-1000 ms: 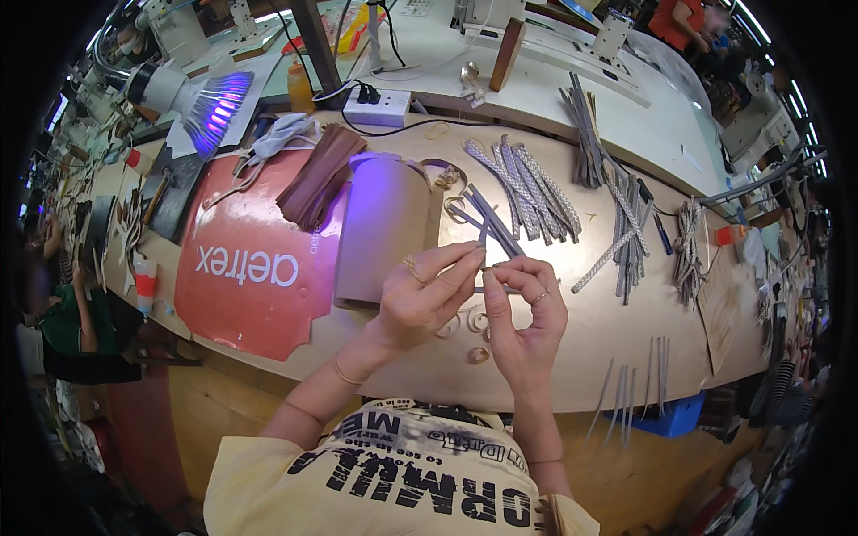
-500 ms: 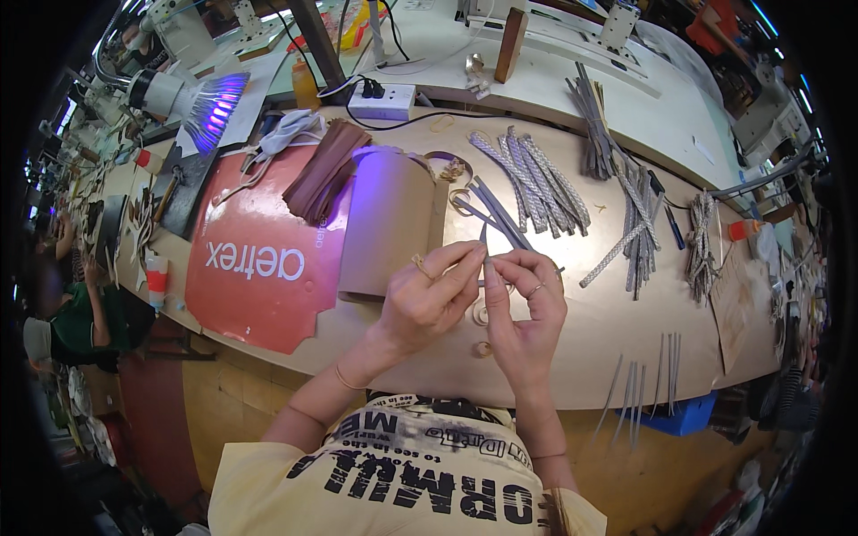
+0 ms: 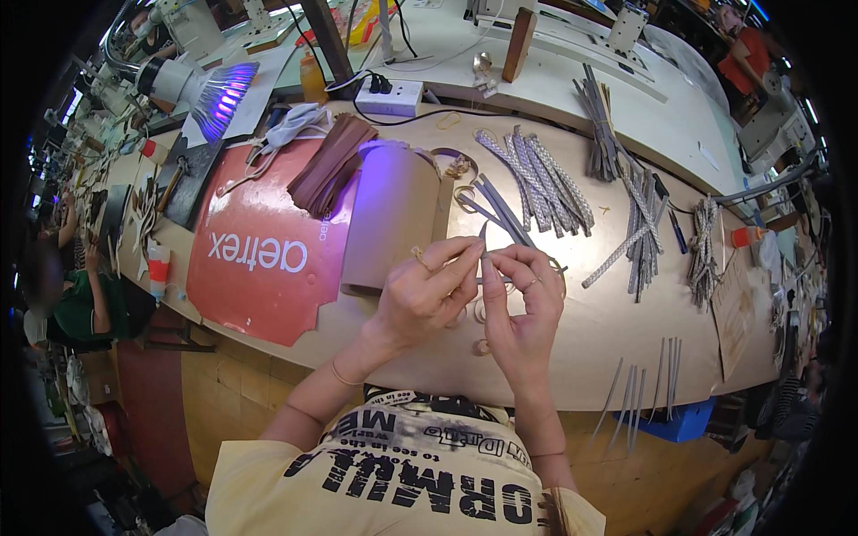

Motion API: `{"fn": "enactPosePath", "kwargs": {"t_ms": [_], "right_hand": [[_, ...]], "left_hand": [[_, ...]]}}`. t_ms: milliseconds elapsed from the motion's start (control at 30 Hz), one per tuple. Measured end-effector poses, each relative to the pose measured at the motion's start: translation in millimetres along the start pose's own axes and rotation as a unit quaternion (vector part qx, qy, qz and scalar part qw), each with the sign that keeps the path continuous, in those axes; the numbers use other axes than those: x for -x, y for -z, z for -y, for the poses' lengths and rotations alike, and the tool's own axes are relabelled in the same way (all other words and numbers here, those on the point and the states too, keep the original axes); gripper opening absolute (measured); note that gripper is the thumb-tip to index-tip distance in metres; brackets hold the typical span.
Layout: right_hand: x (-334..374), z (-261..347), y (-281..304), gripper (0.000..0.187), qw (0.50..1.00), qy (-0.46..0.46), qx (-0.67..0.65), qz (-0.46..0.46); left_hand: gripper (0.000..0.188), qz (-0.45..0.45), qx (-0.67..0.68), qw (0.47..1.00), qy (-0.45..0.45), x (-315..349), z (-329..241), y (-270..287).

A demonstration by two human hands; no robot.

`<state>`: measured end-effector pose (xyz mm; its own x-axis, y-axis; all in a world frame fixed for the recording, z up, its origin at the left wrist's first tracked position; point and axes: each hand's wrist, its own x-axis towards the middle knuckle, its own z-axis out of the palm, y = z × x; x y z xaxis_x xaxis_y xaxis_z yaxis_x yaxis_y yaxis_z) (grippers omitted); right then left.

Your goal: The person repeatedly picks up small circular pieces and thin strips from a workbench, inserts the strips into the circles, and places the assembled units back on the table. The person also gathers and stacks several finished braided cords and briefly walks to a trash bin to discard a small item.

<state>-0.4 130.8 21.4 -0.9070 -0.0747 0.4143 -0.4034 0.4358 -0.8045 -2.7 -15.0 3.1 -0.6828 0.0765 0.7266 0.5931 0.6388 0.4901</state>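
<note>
My left hand [image 3: 427, 290] and my right hand [image 3: 525, 313] meet over the table, thumbs and forefingers pinched close together. Between them is a narrow grey strip [image 3: 483, 234], its pointed end sticking up from the fingertips; the rest is mostly hidden by the fingers. Just beyond lie more flat grey strips [image 3: 502, 214]. A brown cylinder [image 3: 386, 223] with purple light on its upper part is left of my left hand. Small round tan coils [image 3: 482, 347] rest on the table by my right hand's thumb.
Braided grey-white cords [image 3: 542, 183] and grey strip bundles [image 3: 643, 237] lie to the right. A red sheet [image 3: 259, 255] and brown strips [image 3: 332, 165] occupy the left. Behind are a lit lamp [image 3: 219, 103] and a white power strip [image 3: 391, 96]. Thin grey strips [image 3: 637, 406] hang at the front edge.
The whole view has shifted slightly. Both hands keep their pinch on the grey strip in nearly the same place, with only small finger movement.
</note>
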Motion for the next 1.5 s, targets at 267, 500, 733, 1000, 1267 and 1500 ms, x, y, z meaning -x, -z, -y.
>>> {"fn": "enactPosePath", "kwargs": {"t_ms": [267,500,733,1000,1267,1500], "right_hand": [[1.7,-6.0,2.3,0.012,1.0,-0.016,0.017,-0.012],[0.5,-8.7,0.9,0.011,0.999,0.002,0.04,0.003],[-6.5,-10.0,-2.9,0.011,0.997,0.028,0.061,0.028],[-9.5,-14.6,-4.8,0.009,0.998,0.019,0.052,0.039],[-3.2,-19.2,-2.3,0.006,0.964,-0.125,-0.232,0.038],[24.8,-62.5,51.0,0.016,0.898,-0.18,-0.386,-0.114]], "left_hand": [[0.029,0.035,0.012,0.999,0.025,-0.1,-3.5,-4.7],[0.025,0.047,0.039,0.996,0.062,-2.8,-2.9,-1.7],[0.02,0.077,0.021,0.996,0.046,-4.6,9.5,6.0],[0.02,0.083,0.07,0.992,0.066,-3.4,17.5,1.1],[0.013,0.0,0.417,0.822,0.388,1.5,31.5,10.5],[0.018,-0.226,0.668,0.523,0.478,1.0,97.9,66.2]]}}
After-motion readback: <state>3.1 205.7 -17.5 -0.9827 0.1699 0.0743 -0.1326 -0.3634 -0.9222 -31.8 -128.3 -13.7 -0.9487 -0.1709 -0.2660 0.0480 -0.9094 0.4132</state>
